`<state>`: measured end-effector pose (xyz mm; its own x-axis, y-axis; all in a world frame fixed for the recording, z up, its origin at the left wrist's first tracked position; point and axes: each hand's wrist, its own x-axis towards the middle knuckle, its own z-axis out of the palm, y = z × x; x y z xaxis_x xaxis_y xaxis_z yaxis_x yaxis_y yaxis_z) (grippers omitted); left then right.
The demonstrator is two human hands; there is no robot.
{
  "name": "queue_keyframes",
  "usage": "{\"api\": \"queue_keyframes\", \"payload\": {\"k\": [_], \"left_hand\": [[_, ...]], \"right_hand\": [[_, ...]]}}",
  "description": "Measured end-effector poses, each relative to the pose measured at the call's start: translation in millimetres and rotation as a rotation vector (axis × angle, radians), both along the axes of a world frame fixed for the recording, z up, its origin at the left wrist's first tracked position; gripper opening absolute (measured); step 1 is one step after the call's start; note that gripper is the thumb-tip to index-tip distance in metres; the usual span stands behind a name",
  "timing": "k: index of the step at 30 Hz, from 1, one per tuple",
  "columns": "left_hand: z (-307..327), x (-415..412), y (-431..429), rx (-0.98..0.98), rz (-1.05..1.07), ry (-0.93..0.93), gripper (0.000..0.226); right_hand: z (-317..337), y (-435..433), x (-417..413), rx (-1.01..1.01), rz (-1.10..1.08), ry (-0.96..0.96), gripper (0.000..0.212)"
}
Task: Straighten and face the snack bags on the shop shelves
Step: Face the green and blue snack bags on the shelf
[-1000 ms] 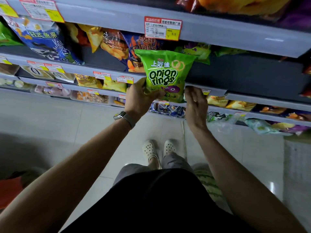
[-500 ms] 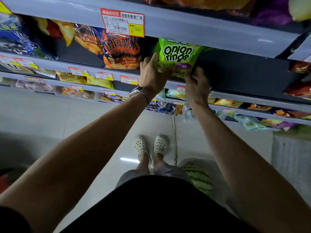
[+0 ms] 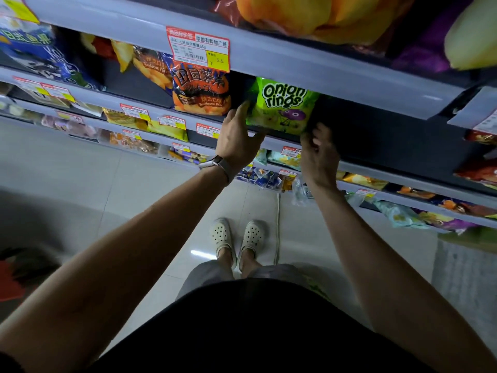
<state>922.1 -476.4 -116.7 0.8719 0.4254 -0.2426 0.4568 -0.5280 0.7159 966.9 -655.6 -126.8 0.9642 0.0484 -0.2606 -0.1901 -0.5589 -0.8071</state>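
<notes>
Head view: green onion rings bag stands upright, print facing out, at the front edge of its shelf, just right of an orange barbecue chips bag. Left hand: fingers straight, laid against the bag's lower left side, nothing gripped. Right hand: fingers curled at the bag's lower right corner; cannot tell whether they pinch it. Watch on left wrist. Price tag on the shelf edge above.

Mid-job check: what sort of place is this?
Most likely a shop's snack aisle: tiered shelves with price tags on their front edges, holding bagged snacks like the green onion rings bag and an orange chip bag.
</notes>
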Motion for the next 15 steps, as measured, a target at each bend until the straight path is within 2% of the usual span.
{"api": "queue_keyframes", "payload": {"k": [3,5,10,15], "left_hand": [[13.6,-28.3,-1.6,0.031,-0.028,0.057,0.067],[20.1,-49.8,0.5,0.042,-0.05,0.126,0.066],[42.6,-102.3,20.3,0.082,-0.097,0.244,0.052],[72.9,-159.0,63.0,0.131,-0.089,0.26,0.045]], "right_hand": [[4.7,-8.8,-20.9,-0.078,0.028,-0.002,0.052],[12.3,-11.5,-38.7,-0.124,0.089,-0.005,0.047],[41.7,6.9,-82.1,-0.179,0.341,-0.013,0.032],[73.6,63.5,-118.6,-0.376,0.629,0.005,0.029]]}}
